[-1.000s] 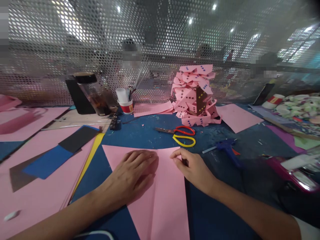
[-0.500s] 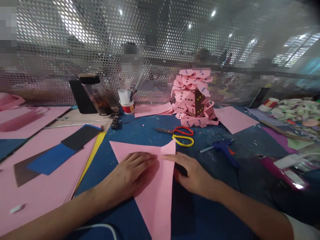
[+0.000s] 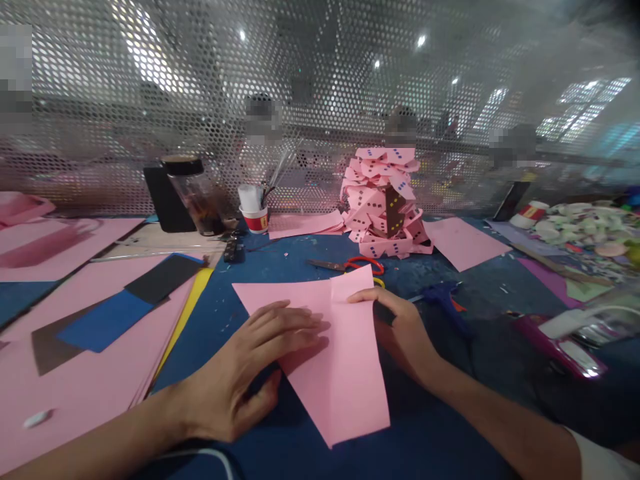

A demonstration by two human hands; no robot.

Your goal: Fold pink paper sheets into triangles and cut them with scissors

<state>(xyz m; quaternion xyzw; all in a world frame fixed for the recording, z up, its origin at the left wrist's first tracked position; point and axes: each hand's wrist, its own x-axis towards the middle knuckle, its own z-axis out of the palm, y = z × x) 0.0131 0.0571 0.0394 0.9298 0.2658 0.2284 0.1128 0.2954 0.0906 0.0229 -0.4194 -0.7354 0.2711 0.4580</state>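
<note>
Pink paper sheet (image 3: 353, 363) on desk (image 3: 270, 267) has 1 crease in; R flap's up, not flat. L hand (image 3: 245, 350) spread over it, grasping nothing; R hand (image 3: 407, 337) pinches flap edge.

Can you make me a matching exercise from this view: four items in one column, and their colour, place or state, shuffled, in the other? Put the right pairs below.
Things:
1. Scissors
2. Creased pink sheet
3. Glue gun
4. Lidded jar

Descriptions:
A. Under the left hand's fingers, its far right corner at the right hand
B. Black on top, with dark contents
C. One red handle loop, one yellow and partly hidden
D. Blue, lying on the dark blue table

Pairs: 1-C, 2-A, 3-D, 4-B
</note>
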